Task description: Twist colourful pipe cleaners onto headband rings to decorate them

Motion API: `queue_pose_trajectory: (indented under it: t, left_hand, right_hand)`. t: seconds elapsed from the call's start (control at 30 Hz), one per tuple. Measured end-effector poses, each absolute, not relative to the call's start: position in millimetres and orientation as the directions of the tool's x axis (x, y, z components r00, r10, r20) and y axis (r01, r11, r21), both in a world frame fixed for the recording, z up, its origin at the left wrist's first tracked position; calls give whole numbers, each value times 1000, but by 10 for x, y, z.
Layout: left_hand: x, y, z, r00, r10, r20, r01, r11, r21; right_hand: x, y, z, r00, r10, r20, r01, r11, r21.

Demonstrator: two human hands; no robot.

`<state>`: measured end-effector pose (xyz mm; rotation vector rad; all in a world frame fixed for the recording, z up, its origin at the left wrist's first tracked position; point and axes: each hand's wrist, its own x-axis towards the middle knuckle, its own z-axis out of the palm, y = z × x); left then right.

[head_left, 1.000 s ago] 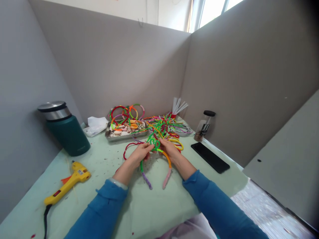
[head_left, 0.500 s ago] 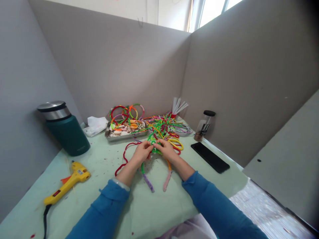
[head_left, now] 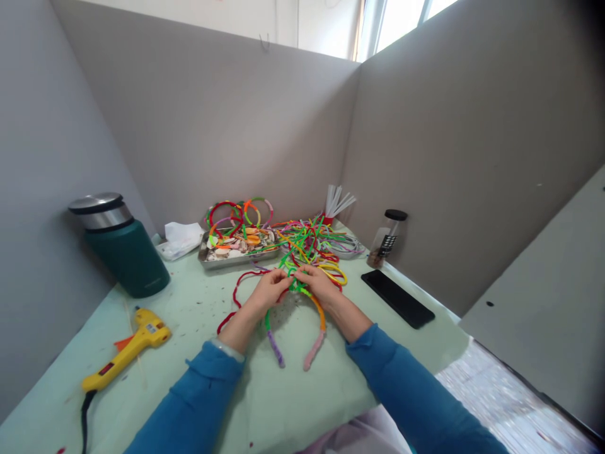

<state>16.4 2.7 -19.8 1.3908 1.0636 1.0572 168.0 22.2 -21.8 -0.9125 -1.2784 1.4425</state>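
Observation:
Both hands meet over the middle of the table, pinching a headband [head_left: 320,313] wrapped in fuzzy pipe cleaner. Its arch shows green, orange, pink and purple sections, and its two ends point toward me. My left hand [head_left: 271,290] is closed at the left of the green top, fingertips pressed together. Opposite it, my right hand [head_left: 316,284] pinches the green part, where small green loops show between the fingers. Fingers partly hide the point of contact. A red pipe cleaner [head_left: 236,291] curves on the table beside my left hand.
Behind my hands lies a pile of coloured pipe cleaners [head_left: 312,239], beside a metal tray [head_left: 236,260] of shell-like pieces with finished hoops [head_left: 258,208]. A yellow glue gun [head_left: 127,353] and green bottle [head_left: 125,252] stand left. Right are a phone [head_left: 397,297] and clear bottle [head_left: 385,243].
The headband has turned slightly between my hands: its ends have shifted left and a little nearer me, and more of its orange side shows. Both hands keep their pinch.

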Motion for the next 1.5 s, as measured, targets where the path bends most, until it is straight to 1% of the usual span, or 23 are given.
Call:
queue_pose_trajectory:
  t: [0.13, 0.27, 0.33, 0.4, 0.53, 0.63, 0.7, 0.8, 0.87, 0.93, 0.97, 1.07, 1.13, 1.23, 1.37, 1.43, 1.5]
  left_hand:
    - [141, 22, -173, 259, 966, 11, 32, -20, 999]
    - [128, 7, -168, 268, 963, -28, 80, 6, 997]
    - [124, 4, -188, 278, 959, -48, 107, 19, 994]
    - [122, 7, -210, 273, 960, -64, 118, 32, 993]
    - [126, 14, -206, 219, 974, -49, 62, 36, 997]
    - [126, 13, -178, 213, 975, -68, 24, 64, 998]
    - [120, 12, -170, 211, 975, -70, 12, 69, 998]
    - [117, 13, -177, 223, 974, -44, 6, 44, 999]
    - [125, 12, -184, 218, 975, -42, 11, 41, 999]
    - [139, 9, -188, 195, 980, -50, 15, 48, 999]
    - [146, 8, -188, 189, 981, -53, 14, 51, 999]
    - [158, 9, -184, 201, 979, -44, -3, 45, 999]
    - [162, 10, -174, 206, 978, -41, -7, 44, 999]
    - [174, 0, -143, 189, 981, -40, 17, 37, 999]
    - [190, -25, -98, 187, 982, -37, 79, 23, 997]
    - [190, -35, -89, 194, 979, -56, 107, 36, 994]
    - [189, -41, -89, 205, 976, -72, 126, 46, 991]
  right_hand:
    - [1682, 231, -236, -251, 957, 145, -88, 126, -988]
    - [1677, 242, -256, -265, 945, 193, -29, 192, -981]
    - [1675, 247, -253, -270, 947, 176, -32, 173, -984]
    - [1675, 253, -243, -258, 957, 131, -60, 120, -991]
    - [1699, 268, -221, -222, 970, 96, -107, 74, -992]
    - [1744, 275, -209, -212, 975, 66, -90, 48, -995]
    - [1774, 270, -202, -242, 967, 76, -51, 66, -997]
    - [1788, 252, -194, -299, 941, 157, 2, 165, -986]
    - [1770, 243, -197, -298, 934, 198, 1, 208, -978]
    - [1740, 245, -207, -270, 944, 191, -52, 184, -982]
    - [1725, 250, -213, -257, 952, 166, -106, 143, -984]
    - [1700, 268, -222, -258, 965, 48, -320, -39, -947]
    - [1698, 272, -218, -280, 960, -25, -405, -142, -903]
    - [1698, 259, -212, -290, 953, -87, -401, -204, -893]
    - [1682, 254, -238, -258, 966, -27, -333, -115, -936]
    - [1671, 272, -264, -264, 964, -14, -357, -111, -928]
    - [1664, 300, -293, -297, 954, -39, -417, -166, -893]
